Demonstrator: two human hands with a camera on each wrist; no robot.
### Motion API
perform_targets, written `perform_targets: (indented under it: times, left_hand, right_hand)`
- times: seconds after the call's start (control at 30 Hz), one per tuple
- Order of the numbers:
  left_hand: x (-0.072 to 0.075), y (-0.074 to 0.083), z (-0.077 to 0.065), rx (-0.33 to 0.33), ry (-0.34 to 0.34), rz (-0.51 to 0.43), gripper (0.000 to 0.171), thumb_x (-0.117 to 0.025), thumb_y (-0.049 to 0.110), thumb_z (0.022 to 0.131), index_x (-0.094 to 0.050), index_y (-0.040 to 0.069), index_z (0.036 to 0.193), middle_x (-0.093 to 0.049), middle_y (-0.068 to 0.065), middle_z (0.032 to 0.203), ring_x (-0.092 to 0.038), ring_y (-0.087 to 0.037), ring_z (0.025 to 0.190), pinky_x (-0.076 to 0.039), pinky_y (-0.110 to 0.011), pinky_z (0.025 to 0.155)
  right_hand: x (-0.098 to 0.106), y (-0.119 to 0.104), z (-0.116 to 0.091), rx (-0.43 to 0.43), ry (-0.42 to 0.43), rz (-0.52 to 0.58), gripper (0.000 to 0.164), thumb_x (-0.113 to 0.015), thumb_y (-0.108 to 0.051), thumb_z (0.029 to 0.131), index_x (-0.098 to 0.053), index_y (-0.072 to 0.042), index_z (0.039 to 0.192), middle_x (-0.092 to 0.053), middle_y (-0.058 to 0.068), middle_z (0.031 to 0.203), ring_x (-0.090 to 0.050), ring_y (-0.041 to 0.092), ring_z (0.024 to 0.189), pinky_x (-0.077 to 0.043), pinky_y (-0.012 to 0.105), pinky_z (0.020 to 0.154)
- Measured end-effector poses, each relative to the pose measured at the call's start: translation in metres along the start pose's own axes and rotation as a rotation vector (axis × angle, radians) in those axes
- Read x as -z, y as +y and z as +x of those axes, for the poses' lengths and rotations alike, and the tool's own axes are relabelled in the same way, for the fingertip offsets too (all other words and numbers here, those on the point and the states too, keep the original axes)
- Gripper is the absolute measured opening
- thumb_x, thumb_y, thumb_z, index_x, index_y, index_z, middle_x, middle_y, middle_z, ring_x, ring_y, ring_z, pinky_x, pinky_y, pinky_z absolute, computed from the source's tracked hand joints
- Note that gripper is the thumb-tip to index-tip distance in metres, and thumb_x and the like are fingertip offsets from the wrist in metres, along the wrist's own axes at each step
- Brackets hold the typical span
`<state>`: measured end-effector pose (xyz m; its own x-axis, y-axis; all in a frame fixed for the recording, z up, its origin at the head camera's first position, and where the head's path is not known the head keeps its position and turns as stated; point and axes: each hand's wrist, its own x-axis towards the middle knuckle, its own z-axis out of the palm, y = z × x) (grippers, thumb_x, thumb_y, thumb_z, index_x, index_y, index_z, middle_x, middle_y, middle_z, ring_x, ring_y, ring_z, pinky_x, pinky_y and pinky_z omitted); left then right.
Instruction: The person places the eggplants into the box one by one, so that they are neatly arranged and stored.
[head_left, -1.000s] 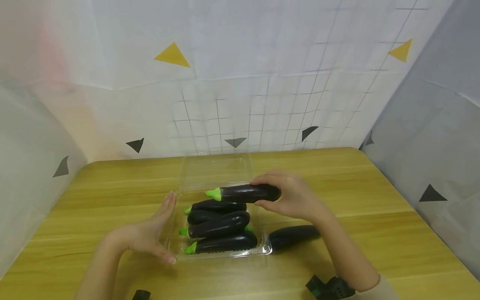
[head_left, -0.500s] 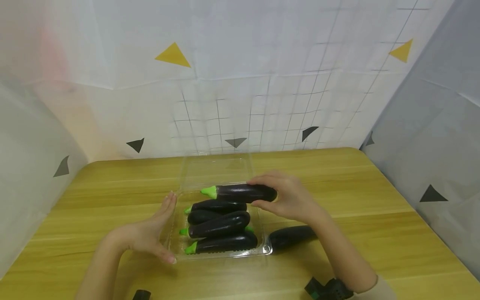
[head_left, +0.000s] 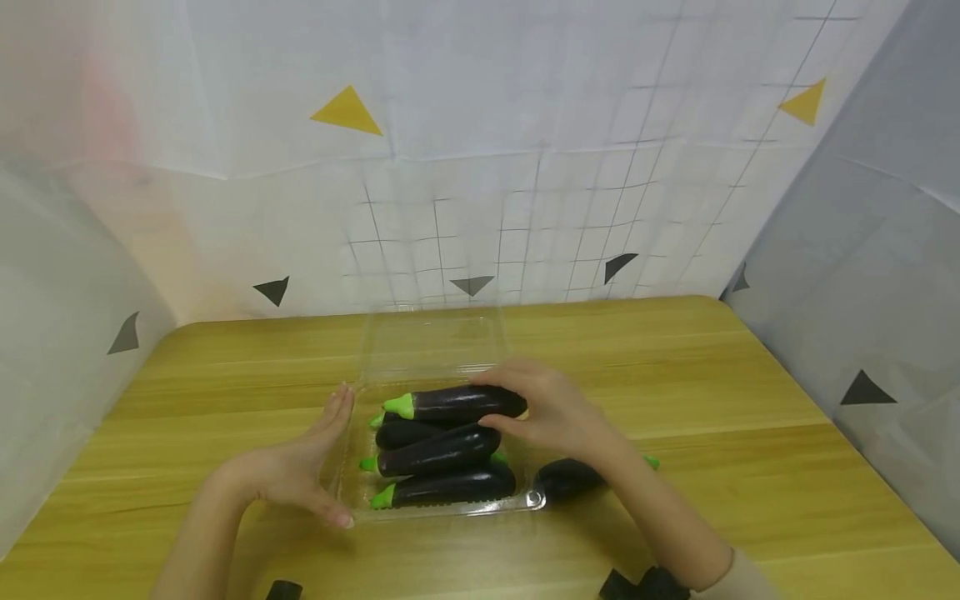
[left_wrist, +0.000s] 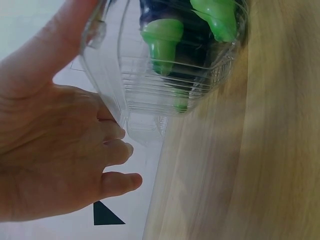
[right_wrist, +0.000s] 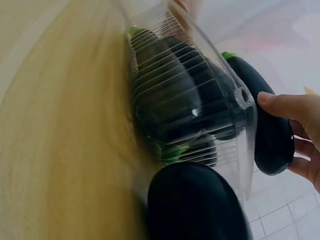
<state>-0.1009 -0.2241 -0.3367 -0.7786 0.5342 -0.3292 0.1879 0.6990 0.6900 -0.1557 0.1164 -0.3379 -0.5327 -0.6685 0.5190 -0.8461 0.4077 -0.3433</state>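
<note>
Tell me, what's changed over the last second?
The right hand has moved its held eggplant left and lower in the head view, over the clear box, without letting go. The green tip of the loose eggplant by the box has come out from behind the arm. The left hand stays at the box's left side; the other eggplants and open lid look unmoved.

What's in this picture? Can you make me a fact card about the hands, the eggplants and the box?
Box: clear plastic clamshell, lid open at the back
Eggplants inside: at least four, dark, with green stems showing
Right hand: holding another eggplant above them
Left hand: touching the clamshell's left side
Loose eggplant: on the table, right of the clamshell
</note>
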Motion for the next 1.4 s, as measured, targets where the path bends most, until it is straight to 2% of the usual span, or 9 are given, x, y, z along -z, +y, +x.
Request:
perform_targets:
  times: [0.13,0.3,0.6,0.83,0.97,1.17,1.4]
  left_hand:
    - [0.0,0.001,0.0,0.003,-0.001,-0.008,0.143,-0.087,0.036,0.065,0.027,0.004,0.146,0.037,-0.018,0.149,0.022,-0.045,0.138,-0.003,-0.066,0.107]
    - [0.001,0.001,0.0,0.009,-0.005,-0.018,0.144,-0.087,0.037,0.065,0.028,0.005,0.146,0.038,-0.016,0.148,0.023,-0.045,0.137,-0.002,-0.066,0.107]
    - [0.0,0.001,0.0,-0.012,-0.005,-0.024,0.143,-0.087,0.035,0.066,0.027,0.003,0.146,0.038,-0.019,0.148,0.024,-0.045,0.137,-0.002,-0.067,0.106]
    - [0.0,0.0,0.0,0.003,-0.003,-0.021,0.144,-0.087,0.035,0.065,0.027,0.004,0.146,0.038,-0.017,0.149,0.022,-0.045,0.137,-0.002,-0.067,0.106]
    - [0.0,-0.001,0.0,0.006,-0.004,-0.027,0.144,-0.087,0.036,0.065,0.028,0.005,0.146,0.038,-0.017,0.148,0.023,-0.045,0.137,-0.001,-0.067,0.106]
    - [0.001,0.0,0.0,0.005,-0.004,-0.029,0.144,-0.087,0.036,0.065,0.028,0.006,0.146,0.038,-0.017,0.148,0.023,-0.045,0.137,-0.001,-0.067,0.106]
    - [0.0,0.001,0.0,0.013,-0.009,-0.037,0.144,-0.087,0.035,0.065,0.029,0.009,0.146,0.037,-0.019,0.149,0.021,-0.046,0.138,-0.004,-0.069,0.105]
  right_hand:
    - [-0.006,0.0,-0.001,-0.045,-0.002,0.017,0.047,-0.08,-0.024,0.079,-0.066,-0.012,0.122,-0.066,-0.001,0.12,-0.06,0.015,0.111,-0.051,0.032,0.091]
    - [-0.015,0.0,0.0,-0.042,0.008,0.029,0.046,-0.078,-0.024,0.081,-0.065,-0.012,0.124,-0.065,0.0,0.121,-0.06,0.015,0.112,-0.051,0.03,0.09]
    - [-0.023,0.001,-0.001,-0.11,-0.054,0.073,0.047,-0.071,-0.018,0.087,-0.058,-0.012,0.132,-0.059,0.002,0.131,-0.056,0.017,0.12,-0.049,0.033,0.094]
    - [-0.02,0.002,0.0,-0.14,-0.068,0.079,0.047,-0.07,-0.012,0.088,-0.056,-0.008,0.133,-0.059,0.004,0.132,-0.054,0.019,0.121,-0.048,0.033,0.096]
    - [-0.016,0.002,0.001,-0.158,-0.062,0.085,0.047,-0.071,-0.013,0.087,-0.057,-0.005,0.132,-0.059,0.005,0.131,-0.054,0.019,0.122,-0.045,0.033,0.1]
    - [-0.012,0.002,0.001,-0.157,-0.069,0.096,0.049,-0.073,-0.016,0.085,-0.058,-0.005,0.131,-0.06,0.005,0.131,-0.055,0.019,0.122,-0.045,0.033,0.1]
    - [-0.004,0.003,0.0,-0.103,-0.09,0.144,0.057,-0.08,-0.024,0.078,-0.059,-0.009,0.13,-0.061,0.001,0.13,-0.055,0.018,0.122,-0.045,0.034,0.1]
